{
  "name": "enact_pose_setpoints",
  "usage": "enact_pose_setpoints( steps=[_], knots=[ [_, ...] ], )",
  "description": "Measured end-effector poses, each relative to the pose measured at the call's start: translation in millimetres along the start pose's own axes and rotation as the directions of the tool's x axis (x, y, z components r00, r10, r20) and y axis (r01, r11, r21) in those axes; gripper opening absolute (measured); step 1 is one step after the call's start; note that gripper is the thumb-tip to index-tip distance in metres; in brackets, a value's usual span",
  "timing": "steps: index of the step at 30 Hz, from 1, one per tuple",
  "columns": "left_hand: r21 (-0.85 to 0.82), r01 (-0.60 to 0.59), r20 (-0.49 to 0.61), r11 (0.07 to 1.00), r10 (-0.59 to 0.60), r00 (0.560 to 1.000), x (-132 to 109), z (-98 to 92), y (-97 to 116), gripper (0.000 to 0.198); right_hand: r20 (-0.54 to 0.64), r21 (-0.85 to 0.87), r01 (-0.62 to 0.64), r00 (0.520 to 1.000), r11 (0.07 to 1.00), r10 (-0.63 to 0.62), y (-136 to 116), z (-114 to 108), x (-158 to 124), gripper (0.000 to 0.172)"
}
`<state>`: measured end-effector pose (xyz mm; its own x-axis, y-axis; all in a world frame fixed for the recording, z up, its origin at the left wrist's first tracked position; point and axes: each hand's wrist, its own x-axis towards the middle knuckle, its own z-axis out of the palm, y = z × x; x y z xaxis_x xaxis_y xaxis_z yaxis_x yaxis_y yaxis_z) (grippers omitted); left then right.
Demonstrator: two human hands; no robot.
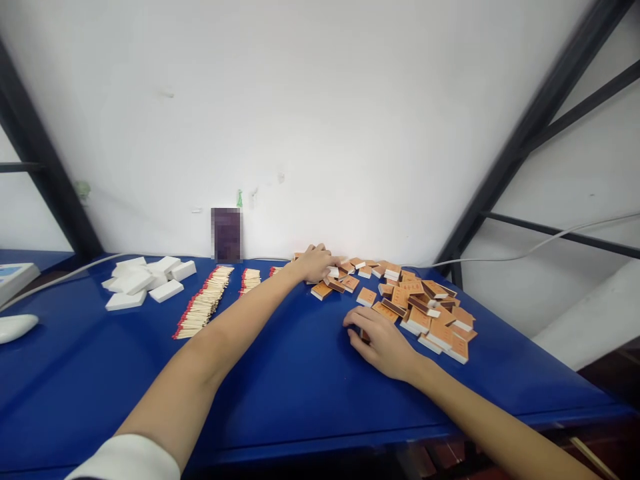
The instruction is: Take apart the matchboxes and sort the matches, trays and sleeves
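My left hand [316, 263] reaches across to the back of the table, over the near left end of a spread of orange matchboxes [351, 284]. Its fingers stretch over the boxes and touch them; its underside is hidden. Closer to me, my right hand [383, 340] rests on the blue table [300, 373], fingers curled round a matchbox [365, 335] whose dark striking side shows between thumb and fingers. Just right of that hand lies a larger heap of orange matchboxes [430, 317], some with white trays showing at the ends.
Red-tipped matches [205, 303] lie in a long row left of my left arm, with shorter rows [249, 280] behind it. White boxes [145, 280] are heaped further left. A white mouse-shaped object [17, 328] sits at the left edge. A dark pixelated panel [227, 235] stands against the wall.
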<state>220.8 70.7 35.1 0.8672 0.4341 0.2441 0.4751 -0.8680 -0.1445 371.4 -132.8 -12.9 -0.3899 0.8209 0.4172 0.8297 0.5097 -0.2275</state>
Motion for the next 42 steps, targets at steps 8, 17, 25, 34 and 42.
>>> enact_pose_setpoints(
  steps=[8,17,25,34,42],
  knots=[
    [-0.02,0.017,0.11,1.0,-0.015,0.994,11.0,-0.8,-4.0,0.033,-0.054,-0.013,-0.02,0.998,1.0,0.019,2.7,5.8,-1.2,0.015],
    [-0.176,0.1,0.004,0.979,-0.101,0.995,0.0,-10.6,-6.6,0.049,-0.048,-0.056,-0.07,0.997,0.996,0.068,5.7,2.7,-4.0,0.019],
    [0.121,0.383,0.032,0.916,-0.389,0.921,-186.1,-96.0,-71.7,0.051,-0.006,0.128,0.007,1.0,0.992,-0.006,9.0,2.3,-8.6,0.016],
    [0.243,0.682,-0.155,0.69,-0.666,0.729,-344.6,-77.6,-51.8,0.05,0.271,-0.142,0.088,0.961,0.986,-0.047,-46.7,38.3,89.4,0.042],
    [0.085,0.726,-0.284,0.682,-0.682,0.674,-375.8,-66.2,-26.2,0.046,0.247,-0.159,-0.03,0.966,0.987,0.069,-54.3,58.0,130.8,0.048]
  ],
)
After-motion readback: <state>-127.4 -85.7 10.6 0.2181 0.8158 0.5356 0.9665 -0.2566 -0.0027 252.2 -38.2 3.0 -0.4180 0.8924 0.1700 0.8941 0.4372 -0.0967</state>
